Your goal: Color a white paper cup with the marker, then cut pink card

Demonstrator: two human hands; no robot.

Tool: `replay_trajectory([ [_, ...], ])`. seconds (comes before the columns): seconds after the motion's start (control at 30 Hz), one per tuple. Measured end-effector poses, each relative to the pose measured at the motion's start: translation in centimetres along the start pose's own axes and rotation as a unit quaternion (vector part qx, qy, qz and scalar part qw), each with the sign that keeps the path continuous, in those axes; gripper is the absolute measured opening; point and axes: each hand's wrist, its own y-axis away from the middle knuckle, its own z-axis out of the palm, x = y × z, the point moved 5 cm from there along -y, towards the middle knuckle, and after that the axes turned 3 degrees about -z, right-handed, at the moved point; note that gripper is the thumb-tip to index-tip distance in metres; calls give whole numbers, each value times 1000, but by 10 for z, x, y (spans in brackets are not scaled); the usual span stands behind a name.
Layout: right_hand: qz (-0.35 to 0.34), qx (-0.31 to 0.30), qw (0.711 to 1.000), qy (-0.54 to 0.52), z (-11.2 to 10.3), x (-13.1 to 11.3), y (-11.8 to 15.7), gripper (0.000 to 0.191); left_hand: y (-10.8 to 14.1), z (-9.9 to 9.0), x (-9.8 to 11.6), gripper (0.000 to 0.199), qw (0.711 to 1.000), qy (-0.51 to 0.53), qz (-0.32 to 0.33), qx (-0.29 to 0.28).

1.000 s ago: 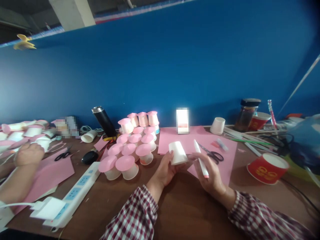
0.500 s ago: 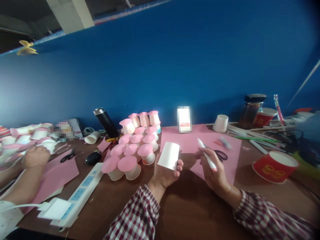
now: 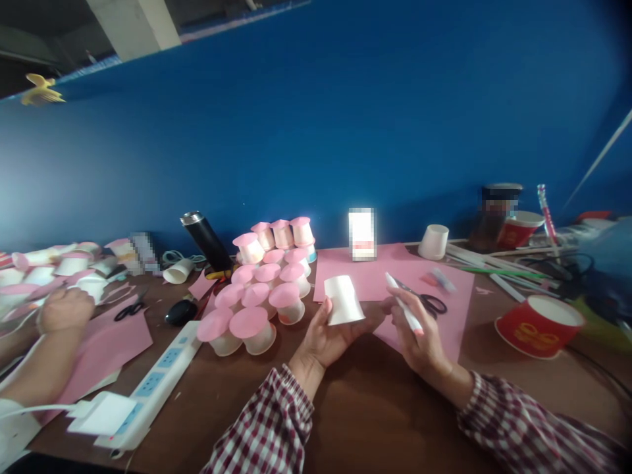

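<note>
An upside-down white paper cup (image 3: 344,300) rests in my left hand (image 3: 320,342), tilted slightly, thumb on its left side and fingers behind and beneath it. My right hand (image 3: 419,339) grips a white marker pen (image 3: 405,308) with a reddish end, its other end pointing up and left. The pen is apart from the cup. Behind my hands lies a pink paper sheet (image 3: 390,270), with black-handled scissors (image 3: 433,304) on it and blurred marker pens (image 3: 439,280). To the left of the cup stand several paper cups topped with pink paper discs (image 3: 253,322).
A white power strip (image 3: 158,382), black mouse (image 3: 180,312) and black flask (image 3: 205,240) are on the left. Beyond them, another person's hand (image 3: 66,309) is among more cups. At right are a red paper bowl (image 3: 536,332), a white cup (image 3: 433,242) and white strips (image 3: 488,260).
My left hand has turned the white cup so it leans the other way, with its fingers now stretched behind it toward the right. The pen stays in my right hand.
</note>
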Motion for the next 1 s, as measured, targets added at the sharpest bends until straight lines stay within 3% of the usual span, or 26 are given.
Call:
replay_trajectory([
  [0.1,-17,-3,1000,24,0,-5,-2,27,-3,3,2,27,999,-16,30,6],
  [0.37,-110,-76,990,39,6,-23,-2,29,-8,6,-6,41,999,-42,0,17],
  [0.5,-152,-114,980,60,9,-27,0,37,-6,4,-6,53,996,-86,31,11],
  [0.63,-162,-133,975,68,10,-30,0,40,-5,0,-1,41,983,-153,84,48],
  [0.77,-137,-97,985,38,4,-27,0,38,-8,-10,1,32,981,-146,72,105],
  [1.0,-60,-21,998,8,-5,-16,1,29,-10,-14,-2,36,983,-132,45,119],
])
